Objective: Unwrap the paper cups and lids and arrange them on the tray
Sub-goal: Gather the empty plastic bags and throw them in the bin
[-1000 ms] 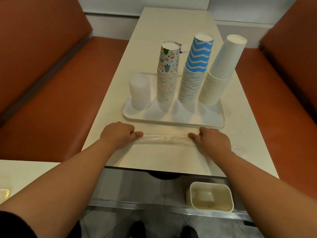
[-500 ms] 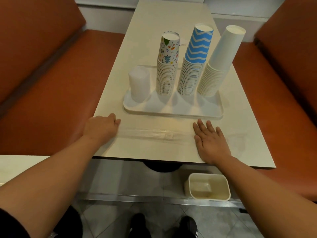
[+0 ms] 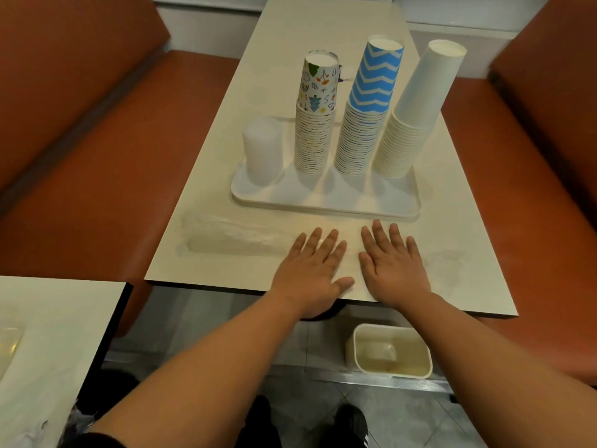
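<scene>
Both hands, left hand (image 3: 311,270) and right hand (image 3: 392,265), lie flat with fingers spread, just before the tray (image 3: 323,202), on clear wrapping (image 3: 232,236).

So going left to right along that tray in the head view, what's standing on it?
Stack of lids → patterned cup stack → blue zigzag cup stack → plain white cup stack, all standing on the white tray.
</scene>
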### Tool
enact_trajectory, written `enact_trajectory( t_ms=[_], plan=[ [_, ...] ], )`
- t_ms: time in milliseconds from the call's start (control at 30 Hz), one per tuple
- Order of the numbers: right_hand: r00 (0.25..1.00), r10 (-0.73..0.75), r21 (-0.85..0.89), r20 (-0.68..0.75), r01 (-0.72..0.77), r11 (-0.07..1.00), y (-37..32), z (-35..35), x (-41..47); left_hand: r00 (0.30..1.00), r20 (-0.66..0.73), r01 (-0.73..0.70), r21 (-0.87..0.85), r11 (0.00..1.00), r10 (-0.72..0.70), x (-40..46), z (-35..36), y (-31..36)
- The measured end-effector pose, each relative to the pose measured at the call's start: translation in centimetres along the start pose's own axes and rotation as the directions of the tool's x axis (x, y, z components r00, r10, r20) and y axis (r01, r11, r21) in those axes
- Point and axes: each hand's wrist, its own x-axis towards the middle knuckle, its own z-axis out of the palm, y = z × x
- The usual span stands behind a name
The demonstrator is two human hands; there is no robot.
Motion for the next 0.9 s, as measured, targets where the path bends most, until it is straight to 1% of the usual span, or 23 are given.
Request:
enact_trajectory(
  t_ms=[133,233,300,367,467,533,600,633,667,700,733,767,833,900],
  plan=[
    [1.0,-0.002,0.0,-0.001,0.002,1.0,0.1,0.1,0.0,0.99,-0.002,0.141,0.047,0.989,-0.141,-3.3,-0.2,-7.9],
    [1.0,-0.003,-0.002,-0.007,0.003,1.0,0.0,0.0,-0.1,0.975,0.032,0.219,0.053,0.974,-0.22,-5.9,-0.5,-12.4],
    [1.0,0.002,-0.002,0.0,-0.002,1.0,-0.1,-0.1,-0.1,0.967,0.037,0.249,0.05,0.967,-0.251,-6.3,-0.7,-13.2],
    [1.0,0.003,-0.001,0.001,-0.003,1.0,-0.2,-0.2,-0.1,0.951,0.023,0.309,0.043,0.95,-0.31,-6.3,-0.5,-13.0],
    [1.0,0.002,0.004,0.0,-0.002,1.0,-0.2,-0.3,-0.2,0.907,0.014,0.42,0.02,0.907,-0.42,-6.7,-0.3,-13.4],
    [1.0,0.004,0.004,0.008,-0.004,1.0,-0.3,-0.3,-0.2,0.872,0.044,0.488,-0.01,0.873,-0.488,-7.1,-0.7,-14.4],
    [1.0,0.007,0.004,0.011,-0.007,1.0,-0.3,-0.4,-0.2,0.851,0.09,0.518,0.009,0.855,-0.517,-7.2,-1.4,-15.0],
    [1.0,0.006,0.002,0.012,-0.006,1.0,-0.3,-0.4,-0.2,0.842,0.087,0.532,0.027,0.846,-0.532,-6.9,-1.8,-14.9],
    [1.0,0.006,-0.003,0.012,-0.005,1.0,-0.4,-0.4,-0.2,0.838,0.05,0.542,0.047,0.839,-0.544,-6.4,-2.2,-14.5],
    [1.0,0.005,-0.008,0.013,-0.005,1.0,-0.3,-0.3,-0.2,0.844,-0.011,0.536,0.062,0.842,-0.536,-5.7,-2.7,-13.7],
    [1.0,0.003,-0.013,0.015,-0.002,1.0,-0.3,-0.3,-0.2,0.866,-0.072,0.499,0.068,0.864,-0.494,-4.9,-3.0,-12.6],
    [1.0,-0.001,-0.018,0.019,0.001,1.0,-0.3,-0.3,-0.2,0.904,-0.106,0.422,0.054,0.905,-0.415,-4.0,-3.3,-11.1],
    [1.0,-0.011,-0.027,0.021,0.011,1.0,-0.3,-0.2,-0.2,0.979,-0.081,0.186,-0.003,0.983,-0.185,-2.3,-3.6,-7.5],
    [0.999,-0.025,-0.043,0.024,0.026,0.999,-0.4,-0.2,-0.2,1.0,-0.029,-0.005,-0.025,1.0,0.005,-0.7,-3.4,-4.2]
  ],
)
